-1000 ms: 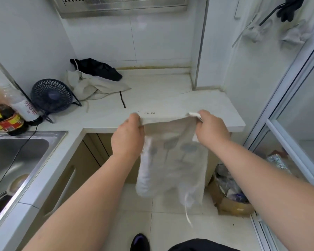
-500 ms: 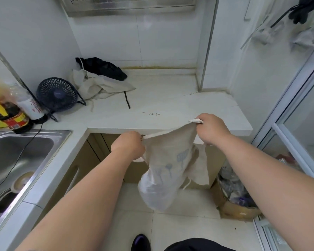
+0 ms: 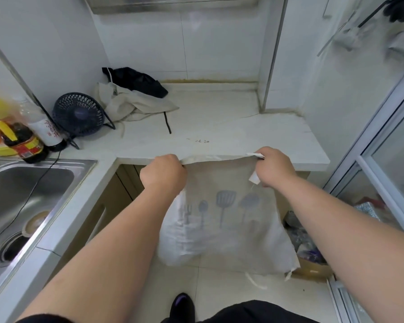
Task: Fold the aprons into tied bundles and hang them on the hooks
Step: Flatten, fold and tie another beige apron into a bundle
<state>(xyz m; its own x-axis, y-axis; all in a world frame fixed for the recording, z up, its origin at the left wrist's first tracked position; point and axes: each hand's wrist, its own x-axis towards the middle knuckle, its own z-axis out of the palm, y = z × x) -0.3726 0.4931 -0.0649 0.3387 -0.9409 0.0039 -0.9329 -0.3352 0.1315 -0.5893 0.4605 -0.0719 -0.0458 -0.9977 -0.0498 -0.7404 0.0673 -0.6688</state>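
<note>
The white tabletop (image 3: 243, 127) is running in an L beyond the fingers, its front edge lying just behind both fists. The steel sink (image 3: 21, 194) is sitting well off to the left of the left hand (image 3: 163, 176).

The beige apron (image 3: 229, 220) printed with kitchen utensils is hanging in the air in front of the tabletop, stretched by its top edge between the two hands and drooping below them towards the floor. A white string is dangling from its lower right corner.

Far beyond the left fingers (image 3: 173, 160), a second beige apron (image 3: 135, 106) is lying crumpled at the back of the tabletop, with a black apron (image 3: 138, 80) heaped against the wall just behind and touching it. A dark desk fan (image 3: 78, 114) is standing to the left of that pile. A cardboard box (image 3: 313, 269) is sitting on the floor below the right hand (image 3: 274, 167). Two sauce bottles (image 3: 23, 141) are standing further left of the fan, near the sink.

The left fingers are curling tightly round the apron's upper left corner. The right fingers (image 3: 262, 152) are pinching the upper right corner, with a white tag sticking out under the fist.
</note>
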